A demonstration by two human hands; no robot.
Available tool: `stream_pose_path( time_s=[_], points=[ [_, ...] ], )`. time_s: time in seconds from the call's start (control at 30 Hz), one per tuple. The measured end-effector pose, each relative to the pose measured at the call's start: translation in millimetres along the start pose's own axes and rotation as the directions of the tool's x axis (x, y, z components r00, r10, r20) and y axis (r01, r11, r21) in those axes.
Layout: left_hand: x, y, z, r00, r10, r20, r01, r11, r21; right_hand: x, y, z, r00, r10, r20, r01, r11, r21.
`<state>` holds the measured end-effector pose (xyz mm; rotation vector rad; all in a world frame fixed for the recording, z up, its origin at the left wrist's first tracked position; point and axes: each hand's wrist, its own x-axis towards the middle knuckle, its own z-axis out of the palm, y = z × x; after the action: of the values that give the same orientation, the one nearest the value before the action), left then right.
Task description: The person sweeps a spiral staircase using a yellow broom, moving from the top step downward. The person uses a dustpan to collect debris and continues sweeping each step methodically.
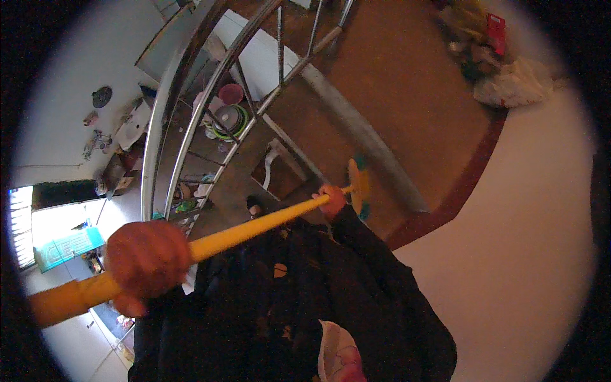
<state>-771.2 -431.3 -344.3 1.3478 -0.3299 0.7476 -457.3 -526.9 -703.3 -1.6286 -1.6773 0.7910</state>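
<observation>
A long yellow pole [258, 234] runs slantwise across my front, its thick near end at the lower left. My left hand [148, 258] is wrapped around it close to that end. Farther down, my right hand [331, 203] grips the same pole just above its head. That head [359, 184] is yellow with blue-green ends and is blurred; it is over the brown stair surface. Whether it touches the step I cannot tell. Dark sleeves and a dark patterned garment fill the lower middle.
A curved metal stair railing [191, 157] rises at my left. Brown steps with a grey edge strip [367, 138] lie ahead. A white plastic bag [515, 86] rests by the pale wall [525, 238]. Stacked basins [229, 119] stand below, beyond the railing.
</observation>
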Motion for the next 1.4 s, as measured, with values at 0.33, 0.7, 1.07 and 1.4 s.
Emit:
stream_pose_path(
  time_s=[0.33,0.7,1.07,1.4],
  points=[
    [-30,55,22,0.995,0.09,-0.038,-0.079,0.969,0.233,103,-49,-18,0.947,-0.29,0.137,0.295,0.955,-0.019],
    [-33,57,42,0.934,0.199,-0.296,-0.104,0.946,0.307,111,-57,21,0.924,-0.252,0.289,0.258,0.966,0.016],
    [-41,-9,54,0.654,0.416,-0.631,0.081,0.792,0.606,233,-68,34,0.932,-0.287,0.22,0.311,0.947,-0.084],
    [-29,37,99,0.351,0.672,-0.652,0.177,0.637,0.751,178,-68,28,0.669,-0.366,0.647,0.418,0.905,0.08]
  ],
)
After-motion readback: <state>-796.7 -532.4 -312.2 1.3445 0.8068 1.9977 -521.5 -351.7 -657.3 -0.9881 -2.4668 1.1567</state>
